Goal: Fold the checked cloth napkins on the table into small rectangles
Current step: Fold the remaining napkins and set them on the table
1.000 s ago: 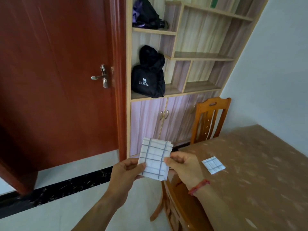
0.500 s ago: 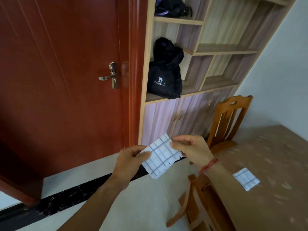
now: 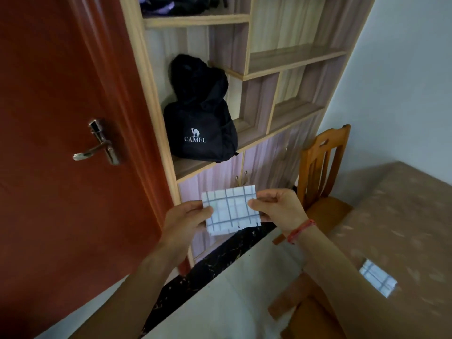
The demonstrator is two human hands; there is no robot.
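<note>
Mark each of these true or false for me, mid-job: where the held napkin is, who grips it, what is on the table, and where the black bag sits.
1. Both hands hold the checked napkin in the air, away from the table. True.
2. Only the right hand grips it. False: the left hand pinches its other edge.
3. A folded napkin lies on the table. True.
4. The black bag sits on the chair. False: it sits on a shelf; the chair seat is bare.
</note>
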